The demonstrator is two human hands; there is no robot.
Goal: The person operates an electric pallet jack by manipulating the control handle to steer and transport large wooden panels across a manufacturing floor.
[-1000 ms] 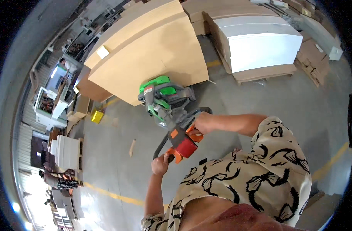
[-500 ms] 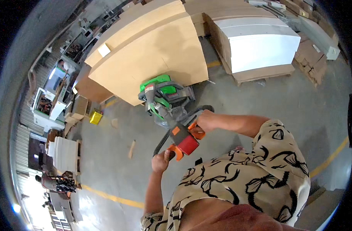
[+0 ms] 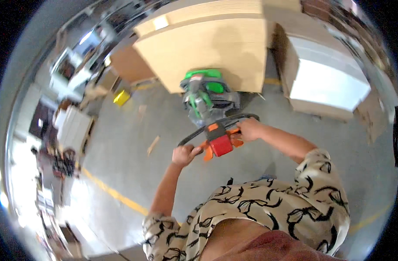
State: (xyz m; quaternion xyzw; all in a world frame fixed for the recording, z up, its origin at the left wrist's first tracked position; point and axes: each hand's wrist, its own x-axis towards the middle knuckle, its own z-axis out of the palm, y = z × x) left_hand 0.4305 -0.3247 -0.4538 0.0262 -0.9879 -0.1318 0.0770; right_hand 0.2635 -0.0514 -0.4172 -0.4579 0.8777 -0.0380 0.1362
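At the far left, well apart from the pallet truck [image 3: 207, 92], a co-worker [image 3: 60, 163] stands bent over something, too blurred to make out. A stack of pale panels [image 3: 75, 130] sits left of the truck, with a yellow box [image 3: 121, 98] nearer to it and a scrap of wood [image 3: 153, 145] on the floor to its near left. Beyond the truck on its left is a brown stack [image 3: 132, 64].

The left hand [image 3: 186, 155] is wrapped around the left end of the truck's control handle [image 3: 220, 147], thumb lying toward one of the orange paddles [image 3: 209, 153]. The handle reaches from the truck's near side toward the person; the truck itself stands right in front of a tall stack of tan boards [image 3: 203, 52]. The right hand [image 3: 250, 129] is curled around the handle's right end. Farther right of the truck is a white stack [image 3: 331, 80].

The work seems to be at the steering stage: both grips are taken and the truck faces the boards. Its forks are hidden, so whether they are under that stack, and how much is left, I cannot tell.
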